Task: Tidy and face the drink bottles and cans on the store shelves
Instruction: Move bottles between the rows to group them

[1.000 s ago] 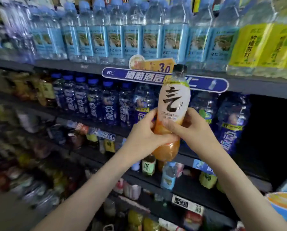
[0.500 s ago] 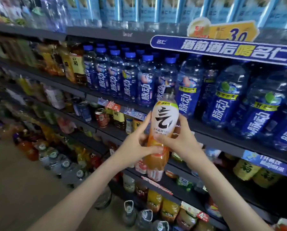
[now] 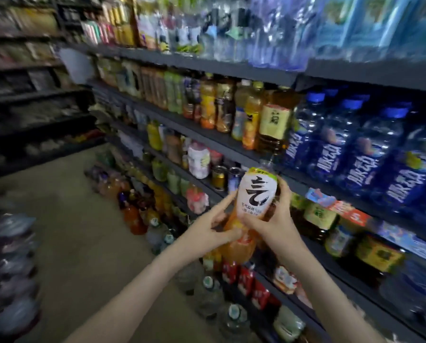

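Note:
Both of my hands hold one orange drink bottle (image 3: 252, 199) with a white label and a large black character, upright in front of the shelves. My left hand (image 3: 213, 225) grips its lower left side, thumb across the orange part. My right hand (image 3: 272, 219) wraps round its right side, fingers behind the label. The bottle's cap is blurred against the shelf edge. Blue-labelled bottles (image 3: 370, 154) with blue caps stand in a row on the shelf to the right. Amber and yellow tea bottles (image 3: 251, 115) stand left of them.
Dark shelves (image 3: 207, 134) run away to the left, packed with mixed bottles and cans (image 3: 219, 177). Large water jugs (image 3: 207, 290) stand on the floor below the hands. Another shelving unit (image 3: 33, 107) faces across the beige aisle floor (image 3: 70, 231). The picture is blurred.
The view has swung left and down along the aisle. The bottle stays held in both hands and has sunk from the blue bottles' level to the shelf below.

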